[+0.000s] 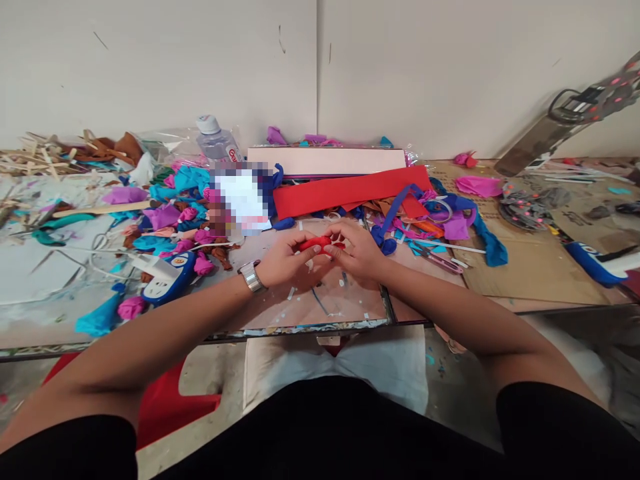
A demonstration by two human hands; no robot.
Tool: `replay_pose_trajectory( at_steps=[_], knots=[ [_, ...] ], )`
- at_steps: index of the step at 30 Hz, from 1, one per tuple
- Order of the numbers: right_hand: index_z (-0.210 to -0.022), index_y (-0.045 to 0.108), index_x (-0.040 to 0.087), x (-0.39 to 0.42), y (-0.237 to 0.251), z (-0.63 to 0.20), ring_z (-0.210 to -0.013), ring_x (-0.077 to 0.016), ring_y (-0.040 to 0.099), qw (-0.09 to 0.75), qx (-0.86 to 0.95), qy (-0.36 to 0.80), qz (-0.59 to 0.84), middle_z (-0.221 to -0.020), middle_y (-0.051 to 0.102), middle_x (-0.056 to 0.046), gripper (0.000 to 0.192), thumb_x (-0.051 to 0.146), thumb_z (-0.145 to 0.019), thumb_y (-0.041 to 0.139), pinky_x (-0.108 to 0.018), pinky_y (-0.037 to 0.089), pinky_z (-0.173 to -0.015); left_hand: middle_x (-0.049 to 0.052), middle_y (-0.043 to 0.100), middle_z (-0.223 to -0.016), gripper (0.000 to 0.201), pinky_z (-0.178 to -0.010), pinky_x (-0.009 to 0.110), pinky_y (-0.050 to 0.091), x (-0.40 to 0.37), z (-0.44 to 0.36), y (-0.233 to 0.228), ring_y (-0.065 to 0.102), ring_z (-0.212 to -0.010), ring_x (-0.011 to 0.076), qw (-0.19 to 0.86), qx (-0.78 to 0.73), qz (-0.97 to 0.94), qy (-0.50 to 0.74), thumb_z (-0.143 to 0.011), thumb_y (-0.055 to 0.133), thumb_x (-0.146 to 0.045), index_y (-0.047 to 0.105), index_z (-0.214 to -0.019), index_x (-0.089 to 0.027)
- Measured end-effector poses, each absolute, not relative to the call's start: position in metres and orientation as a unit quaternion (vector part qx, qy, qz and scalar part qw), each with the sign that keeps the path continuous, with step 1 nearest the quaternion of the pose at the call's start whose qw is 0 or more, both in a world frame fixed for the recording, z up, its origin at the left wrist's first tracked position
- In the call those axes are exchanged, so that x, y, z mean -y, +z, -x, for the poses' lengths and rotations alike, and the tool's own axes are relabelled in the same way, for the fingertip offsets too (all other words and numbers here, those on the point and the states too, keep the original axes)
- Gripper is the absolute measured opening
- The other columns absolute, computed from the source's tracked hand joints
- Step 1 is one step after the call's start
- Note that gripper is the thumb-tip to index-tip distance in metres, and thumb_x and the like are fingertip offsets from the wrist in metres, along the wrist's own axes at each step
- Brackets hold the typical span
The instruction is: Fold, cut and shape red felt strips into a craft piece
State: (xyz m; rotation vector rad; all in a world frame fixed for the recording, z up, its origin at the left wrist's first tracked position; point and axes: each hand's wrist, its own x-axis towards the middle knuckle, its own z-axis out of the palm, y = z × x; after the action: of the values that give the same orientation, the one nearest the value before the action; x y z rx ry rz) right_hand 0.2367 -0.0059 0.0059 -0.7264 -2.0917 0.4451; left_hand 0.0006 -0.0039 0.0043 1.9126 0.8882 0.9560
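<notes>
Between my fingertips, above the near middle of the table, is a small piece of red crepe paper, partly hidden by the fingers. My left hand, with a metal watch on its wrist, grips it from the left. From the other side my right hand pinches it with thumb and fingers. Just beyond both hands lies a long red paper strip. Crumpled blue paper is close to the right hand.
Paper flowers and scraps crowd the left, beside a blue-and-white power strip. A plastic bottle stands against the wall. Scissors and a roll of tape lie right of the hands, near flattened cardboard.
</notes>
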Motion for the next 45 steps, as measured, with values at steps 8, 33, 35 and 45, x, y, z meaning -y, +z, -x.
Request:
replay_pose_trajectory(
  at_steps=[8, 33, 35, 45],
  knots=[
    [-0.113, 0.067, 0.023, 0.004, 0.007, -0.238, -0.093, -0.0232, 0.066, 0.403, 0.85, 0.177, 0.29, -0.107, 0.073, -0.009, 0.033, 0.055, -0.107, 0.061, -0.038, 0.055, -0.085, 0.01, 0.081, -0.107, 0.046, -0.086, 0.034, 0.055, 0.005, -0.002, 0.003, 0.071, -0.091, 0.0205, 0.431, -0.328, -0.742, 0.394, -0.097, 0.072, -0.061, 0.079, -0.111, -0.018],
    [-0.137, 0.072, 0.026, 0.009, 0.011, -0.237, -0.111, -0.0249, 0.072, 0.431, 0.849, 0.157, 0.261, -0.129, 0.08, -0.009, 0.037, 0.047, -0.106, 0.067, -0.042, 0.058, -0.098, 0.009, 0.083, -0.12, 0.036, -0.093, 0.029, 0.061, 0.004, -0.005, -0.003, 0.079, -0.102, 0.0172, 0.627, -0.24, -0.59, 0.449, -0.09, 0.09, -0.041, 0.076, -0.116, -0.02],
    [-0.137, 0.071, 0.025, 0.009, 0.011, -0.237, -0.108, -0.0245, 0.072, 0.433, 0.848, 0.155, 0.262, -0.127, 0.08, -0.01, 0.038, 0.047, -0.107, 0.065, -0.041, 0.059, -0.096, 0.008, 0.083, -0.118, 0.035, -0.093, 0.028, 0.061, 0.004, -0.005, -0.003, 0.079, -0.102, 0.0165, 0.631, -0.233, -0.585, 0.454, -0.089, 0.09, -0.038, 0.076, -0.116, -0.021],
    [-0.121, 0.074, 0.023, 0.008, 0.01, -0.236, -0.094, -0.0241, 0.073, 0.437, 0.839, 0.145, 0.29, -0.108, 0.079, -0.009, 0.034, 0.052, -0.105, 0.066, -0.04, 0.058, -0.087, 0.005, 0.076, -0.107, 0.036, -0.085, 0.025, 0.06, 0.007, -0.005, -0.002, 0.073, -0.095, 0.0139, 0.531, -0.267, -0.633, 0.496, -0.089, 0.09, -0.038, 0.069, -0.111, -0.019]
  ],
)
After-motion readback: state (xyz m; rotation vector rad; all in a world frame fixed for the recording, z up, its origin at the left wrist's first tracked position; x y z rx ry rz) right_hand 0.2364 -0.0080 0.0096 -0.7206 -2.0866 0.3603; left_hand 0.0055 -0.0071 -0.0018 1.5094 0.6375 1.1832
